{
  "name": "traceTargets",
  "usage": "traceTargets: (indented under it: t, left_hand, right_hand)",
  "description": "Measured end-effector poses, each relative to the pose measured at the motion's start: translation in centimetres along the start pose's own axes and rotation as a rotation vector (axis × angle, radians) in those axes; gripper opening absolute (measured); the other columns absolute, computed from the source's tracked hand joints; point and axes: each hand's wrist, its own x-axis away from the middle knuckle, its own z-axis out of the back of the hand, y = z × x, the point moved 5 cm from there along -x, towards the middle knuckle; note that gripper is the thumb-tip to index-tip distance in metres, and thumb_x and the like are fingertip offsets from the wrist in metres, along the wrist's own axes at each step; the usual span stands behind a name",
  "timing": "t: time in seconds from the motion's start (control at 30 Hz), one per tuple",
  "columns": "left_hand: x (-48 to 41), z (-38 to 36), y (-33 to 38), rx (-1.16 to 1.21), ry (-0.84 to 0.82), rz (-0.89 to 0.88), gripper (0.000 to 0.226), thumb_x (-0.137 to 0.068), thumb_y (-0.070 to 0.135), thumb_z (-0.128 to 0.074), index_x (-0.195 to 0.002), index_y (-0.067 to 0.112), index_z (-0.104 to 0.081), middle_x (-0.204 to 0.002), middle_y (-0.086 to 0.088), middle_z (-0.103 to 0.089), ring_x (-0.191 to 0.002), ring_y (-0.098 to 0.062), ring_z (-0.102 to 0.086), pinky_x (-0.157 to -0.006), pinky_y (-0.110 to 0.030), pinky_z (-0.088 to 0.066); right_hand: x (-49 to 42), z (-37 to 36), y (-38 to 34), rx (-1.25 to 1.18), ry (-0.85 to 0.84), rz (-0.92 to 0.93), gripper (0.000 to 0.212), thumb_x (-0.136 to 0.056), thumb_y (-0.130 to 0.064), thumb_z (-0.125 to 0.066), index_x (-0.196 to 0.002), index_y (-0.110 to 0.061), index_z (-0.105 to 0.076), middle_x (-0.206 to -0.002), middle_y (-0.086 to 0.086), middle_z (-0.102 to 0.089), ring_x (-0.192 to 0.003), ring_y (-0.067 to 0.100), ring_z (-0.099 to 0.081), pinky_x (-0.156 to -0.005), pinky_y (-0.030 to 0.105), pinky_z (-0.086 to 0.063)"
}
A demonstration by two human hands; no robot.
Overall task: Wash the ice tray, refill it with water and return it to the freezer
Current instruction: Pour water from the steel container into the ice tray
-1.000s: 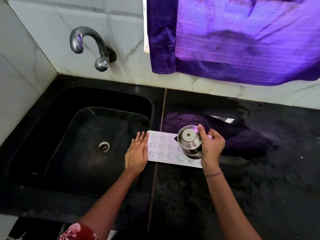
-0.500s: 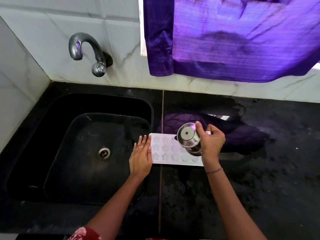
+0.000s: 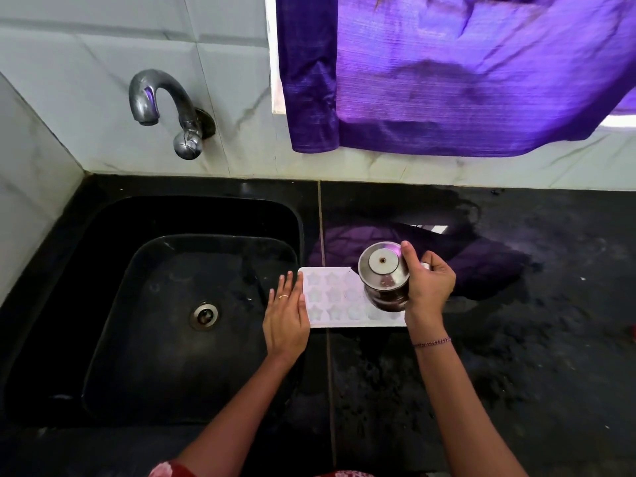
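A white ice tray (image 3: pixel 332 297) with star-shaped cells lies flat on the black counter just right of the sink. My left hand (image 3: pixel 286 313) rests flat with fingers extended against the tray's left edge. My right hand (image 3: pixel 428 287) grips a small steel cup (image 3: pixel 384 275), tipped on its side so its base faces the camera, over the tray's right end. The cup hides the cells beneath it. I cannot tell whether water is coming out.
The black sink (image 3: pixel 103 270) with its drain (image 3: pixel 203 315) lies to the left, a steel tap (image 3: pixel 165 108) on the tiled wall above it. A purple curtain (image 3: pixel 447 74) hangs at the upper right. The black counter (image 3: pixel 516 339) looks wet in patches.
The cup has tipped a little further over the tray's right end. My left hand has stayed at the tray's left edge. The view has shifted slightly.
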Motion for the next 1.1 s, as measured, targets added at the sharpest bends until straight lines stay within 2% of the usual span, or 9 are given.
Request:
traceTargets:
  t: [0.1,0.33,0.53,0.67,0.77,1.0,1.1]
  left_hand:
    - [0.0,0.0,0.0,0.005,0.004,-0.002,0.058,-0.094,0.037,-0.010,-0.145,0.020,-0.032,-0.151,-0.002,-0.035,-0.144,-0.013,-0.021,-0.119,-0.033,-0.014]
    - [0.1,0.1,0.1,0.012,0.015,-0.004,0.057,-0.095,0.037,-0.011,-0.145,0.020,-0.032,-0.150,-0.004,-0.036,-0.143,-0.015,-0.021,-0.119,-0.035,-0.015]
    - [0.1,0.0,0.0,0.021,0.011,0.002,0.059,-0.094,0.038,-0.009,-0.145,0.020,-0.031,-0.150,-0.003,-0.035,-0.144,-0.015,-0.021,-0.119,-0.034,-0.014]
    - [0.0,-0.1,-0.1,0.025,0.005,-0.003,0.059,-0.094,0.039,-0.009,-0.145,0.020,-0.032,-0.150,-0.004,-0.036,-0.144,-0.015,-0.021,-0.119,-0.035,-0.015]
    - [0.0,0.0,0.0,0.056,0.013,0.004,0.060,-0.093,0.039,-0.009,-0.145,0.020,-0.032,-0.150,-0.003,-0.037,-0.144,-0.015,-0.022,-0.119,-0.035,-0.015]
    - [0.0,-0.3,-0.2,0.090,0.018,0.012,0.058,-0.094,0.038,-0.010,-0.145,0.020,-0.031,-0.150,-0.002,-0.036,-0.144,-0.013,-0.021,-0.119,-0.034,-0.015]
    - [0.1,-0.3,-0.2,0.094,0.026,0.013,0.057,-0.094,0.037,-0.012,-0.145,0.020,-0.032,-0.150,-0.001,-0.036,-0.143,-0.013,-0.020,-0.119,-0.035,-0.016]
  right_hand:
    - [0.4,-0.2,0.2,-0.042,0.011,-0.031,0.055,-0.078,-0.016,-0.076,-0.050,-0.017,-0.028,-0.051,-0.001,-0.028,-0.051,0.008,-0.027,-0.049,0.020,-0.031]
    - [1.7,-1.2,-0.3,-0.007,-0.013,0.024,0.055,-0.077,-0.016,-0.076,-0.049,-0.017,-0.029,-0.043,-0.010,-0.029,-0.045,0.003,-0.028,-0.047,0.015,-0.033]
    - [2.5,-1.8,-0.7,0.064,-0.039,0.100,0.057,-0.077,-0.020,-0.077,-0.047,-0.017,-0.029,-0.043,-0.010,-0.029,-0.047,0.006,-0.025,-0.048,0.019,-0.030]
    - [2.9,-2.2,-1.1,0.115,-0.039,0.145,0.056,-0.077,-0.022,-0.077,-0.050,-0.013,-0.029,-0.049,0.002,-0.028,-0.053,0.017,-0.026,-0.053,0.030,-0.029]
    - [3.0,-2.6,-1.0,0.135,-0.047,0.161,0.055,-0.077,-0.023,-0.077,-0.050,-0.012,-0.030,-0.050,0.004,-0.028,-0.054,0.020,-0.025,-0.054,0.031,-0.029]
    - [2.7,-2.9,-0.7,0.151,-0.047,0.153,0.053,-0.078,-0.022,-0.076,-0.050,-0.011,-0.032,-0.048,0.003,-0.030,-0.052,0.016,-0.027,-0.053,0.029,-0.032]
    - [2.7,-3.0,-0.4,0.134,-0.047,0.121,0.054,-0.077,-0.022,-0.076,-0.048,-0.014,-0.031,-0.047,-0.001,-0.031,-0.049,0.010,-0.027,-0.049,0.022,-0.033]
